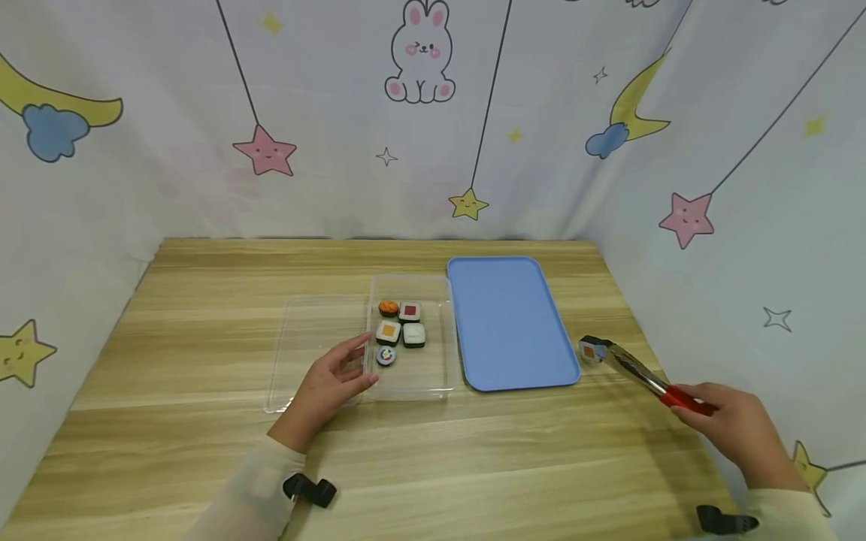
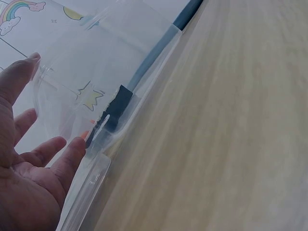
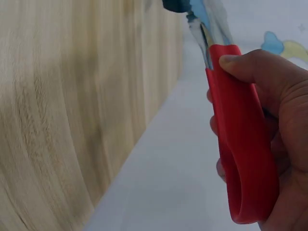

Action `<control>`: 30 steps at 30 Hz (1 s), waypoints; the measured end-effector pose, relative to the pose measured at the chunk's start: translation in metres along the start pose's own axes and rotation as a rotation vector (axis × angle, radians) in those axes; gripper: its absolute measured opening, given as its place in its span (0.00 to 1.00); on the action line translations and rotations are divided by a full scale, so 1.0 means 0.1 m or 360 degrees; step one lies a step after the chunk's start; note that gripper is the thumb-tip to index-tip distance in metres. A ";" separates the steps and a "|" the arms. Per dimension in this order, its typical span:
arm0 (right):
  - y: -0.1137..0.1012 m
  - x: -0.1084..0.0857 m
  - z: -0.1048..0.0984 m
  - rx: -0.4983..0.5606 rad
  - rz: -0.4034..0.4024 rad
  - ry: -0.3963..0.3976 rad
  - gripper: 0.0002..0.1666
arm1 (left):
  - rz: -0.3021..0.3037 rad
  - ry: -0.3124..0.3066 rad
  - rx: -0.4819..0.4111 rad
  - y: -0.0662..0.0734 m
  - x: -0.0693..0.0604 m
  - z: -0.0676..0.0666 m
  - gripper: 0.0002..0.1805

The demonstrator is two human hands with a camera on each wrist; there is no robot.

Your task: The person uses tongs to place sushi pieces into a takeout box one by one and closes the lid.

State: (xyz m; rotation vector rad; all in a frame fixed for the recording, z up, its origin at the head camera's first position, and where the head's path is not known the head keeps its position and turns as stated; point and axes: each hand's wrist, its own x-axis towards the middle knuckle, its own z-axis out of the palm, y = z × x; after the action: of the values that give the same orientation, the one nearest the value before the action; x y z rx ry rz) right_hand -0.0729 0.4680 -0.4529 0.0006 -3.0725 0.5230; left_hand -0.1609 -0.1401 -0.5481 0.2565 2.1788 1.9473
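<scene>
My right hand [image 1: 734, 424] grips the red handle of metal tongs [image 1: 649, 379], thumb on top as seen in the right wrist view. At the tips of the tongs is a toy sushi roll [image 1: 590, 351] with an orange centre, right of the blue tray [image 1: 510, 323]. My left hand [image 1: 331, 383] is at the left wall of a clear plastic container [image 1: 419, 382], fingers spread and lightly bent. Several sushi pieces lie in it: an orange-topped one [image 1: 389, 308], a red-centred roll [image 1: 410, 311], an orange-centred roll [image 1: 389, 331], a white-topped one [image 1: 414, 335] and a small round roll [image 1: 386, 355].
A clear lid [image 1: 318, 323] lies on the wooden table [image 1: 203, 338], left of the container and partly behind my left hand. The blue tray stands close against the container's right side. A white patterned curtain [image 1: 338, 98] surrounds the table's back and sides.
</scene>
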 end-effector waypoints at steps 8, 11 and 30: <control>-0.21 0.14 0.03 0.0286 0.0025 -0.0008 0.25 | 0.0009 -0.0008 -0.0025 0.00 0.00 -0.01 0.41; -0.38 0.28 0.05 0.0368 -0.0009 -0.0012 0.25 | 0.0014 -0.0010 -0.0030 -0.01 0.01 -0.01 0.41; -1.93 1.41 0.31 0.0534 -0.0790 -0.0625 0.17 | 0.0038 -0.0014 -0.0035 -0.04 0.02 -0.02 0.41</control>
State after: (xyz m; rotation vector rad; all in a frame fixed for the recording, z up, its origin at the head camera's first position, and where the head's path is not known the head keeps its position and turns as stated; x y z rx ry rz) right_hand -0.2142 0.2762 -0.4151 0.9454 -3.0972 1.0899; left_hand -0.1632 -0.1418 -0.5517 0.2886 2.1571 1.9779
